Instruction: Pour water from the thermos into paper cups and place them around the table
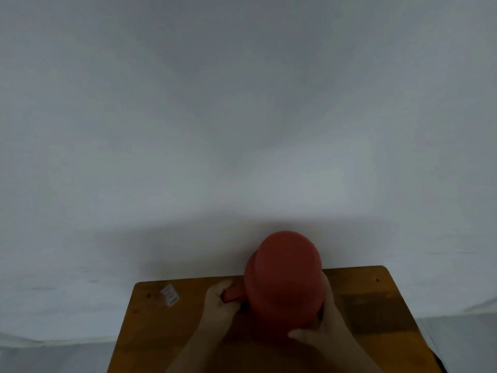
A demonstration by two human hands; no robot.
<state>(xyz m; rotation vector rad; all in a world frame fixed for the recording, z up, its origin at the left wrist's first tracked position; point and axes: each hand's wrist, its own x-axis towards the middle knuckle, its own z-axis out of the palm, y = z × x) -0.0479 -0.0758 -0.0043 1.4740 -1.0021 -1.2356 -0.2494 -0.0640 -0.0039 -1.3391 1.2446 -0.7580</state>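
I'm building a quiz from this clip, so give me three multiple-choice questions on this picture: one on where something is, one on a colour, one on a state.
1. Where is the small label?
A. on the table's far left part
B. on the thermos
C. on the wall

2. What colour is the thermos?
A. blue
B. red
C. white

3. What is the left hand doing?
A. lying flat on the table
B. holding a cup
C. gripping the thermos handle

Key: 1 A, it lies on the wooden table left of the hands. 2 B, the body is red all over. 3 C, its fingers curl round the handle, while the right hand holds the body.
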